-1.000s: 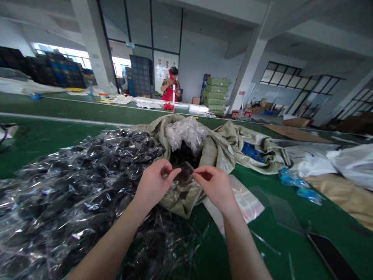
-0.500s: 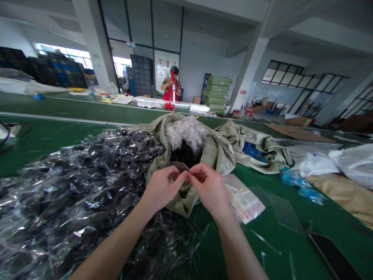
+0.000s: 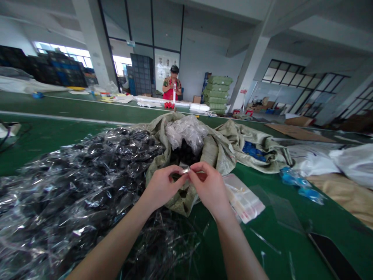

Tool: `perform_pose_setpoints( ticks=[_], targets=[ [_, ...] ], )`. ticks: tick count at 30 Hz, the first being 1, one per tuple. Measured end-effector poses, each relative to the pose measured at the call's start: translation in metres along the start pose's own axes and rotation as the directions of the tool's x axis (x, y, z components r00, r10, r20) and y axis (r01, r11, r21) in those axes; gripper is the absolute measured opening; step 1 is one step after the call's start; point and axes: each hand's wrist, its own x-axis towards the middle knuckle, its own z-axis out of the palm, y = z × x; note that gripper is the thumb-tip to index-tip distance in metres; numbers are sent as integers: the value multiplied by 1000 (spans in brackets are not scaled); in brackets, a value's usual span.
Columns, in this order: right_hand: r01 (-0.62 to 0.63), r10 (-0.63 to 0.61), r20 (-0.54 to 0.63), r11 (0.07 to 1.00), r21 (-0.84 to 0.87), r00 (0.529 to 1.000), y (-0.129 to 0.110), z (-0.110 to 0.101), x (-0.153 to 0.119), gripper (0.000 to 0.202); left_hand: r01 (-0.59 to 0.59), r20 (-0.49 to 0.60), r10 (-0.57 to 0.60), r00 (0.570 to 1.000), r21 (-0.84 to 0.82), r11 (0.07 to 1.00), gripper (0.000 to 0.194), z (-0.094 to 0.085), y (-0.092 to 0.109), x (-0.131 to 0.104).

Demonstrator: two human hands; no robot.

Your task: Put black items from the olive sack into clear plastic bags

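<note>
My left hand [image 3: 164, 185] and my right hand [image 3: 208, 184] meet in front of me, thumbs and forefingers pinched together. Between the fingertips is a small clear plastic bag [image 3: 184, 170], its upper edge shiny; most of it is hidden by my fingers. Just beyond them gapes a woven sack [image 3: 159, 161] with dark round pieces [image 3: 185, 152] inside and a crumpled translucent liner [image 3: 186, 130] at its mouth. A large heap of black items in clear wrappers [image 3: 116, 171] spreads to the left. Beside my right hand lies a stack of flat plastic bags [image 3: 243, 199].
On the green table [image 3: 262, 249] a phone [image 3: 332, 252] lies at the lower right. Blue wrapped pieces [image 3: 301, 184] and a second woven sack [image 3: 271, 146] are to the right. A person in red [image 3: 171, 87] stands behind the far table.
The plastic between my fingertips has shifted and now shows a bright, folded edge. My hands stay almost in place. Across the room, the person's red item has been lowered.
</note>
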Motion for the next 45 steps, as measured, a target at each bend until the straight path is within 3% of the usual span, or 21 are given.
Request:
perform_pose_setpoints(
  ticks=[3, 7, 11, 16, 22, 30, 32, 37, 40, 42, 43, 45],
  targets=[
    [-12, 4, -62, 992, -128, 998, -2, 1, -1, 9, -36, -109, 47, 993, 103, 994, 19, 2, -1, -1],
    [-21, -36, -149, 931, -365, 988, -3, 2, -2, 15, -167, -252, 252, 934, 317, 934, 15, 5, 0, -4],
    [-52, -4, -114, 873, -485, 993, -5, 5, -4, 23, -193, -296, 341, 892, 432, 881, 14, 7, 0, -7],
    [-8, -31, -74, 878, -479, 997, -12, 6, -7, 31, -204, -309, 377, 873, 471, 858, 14, 5, 4, -9],
    [65, -106, -84, 918, -391, 991, -23, 1, -14, 31, -269, -342, 478, 809, 508, 819, 9, -4, 17, -17],
    [49, -92, -95, 924, -380, 991, -25, 5, -20, 30, -254, -382, 545, 747, 594, 764, 6, -12, 26, -22],
    [51, -86, -72, 921, -386, 994, -24, 6, -18, 30, -215, -387, 526, 758, 612, 761, 7, -13, 22, -18],
    [53, -39, 48, 943, -330, 998, -14, 0, -8, 40, -60, -368, 375, 851, 641, 765, 14, -19, 2, -4],
    [15, -34, -42, 921, -389, 999, 12, -2, 11, 42, 22, -371, 291, 882, 648, 761, 16, -23, -8, 3],
    [-44, 16, -58, 854, -518, 998, 36, 4, 29, 38, 51, -364, 253, 896, 653, 756, 17, -24, -12, 5],
    [-51, 59, -7, 803, -594, 998, 48, 9, 39, 32, 59, -358, 240, 903, 654, 755, 17, -24, -13, 6],
    [48, 133, 192, 691, -722, 972, 69, 25, 57, 21, 68, -348, 221, 911, 655, 752, 18, -24, -15, 7]
  ],
)
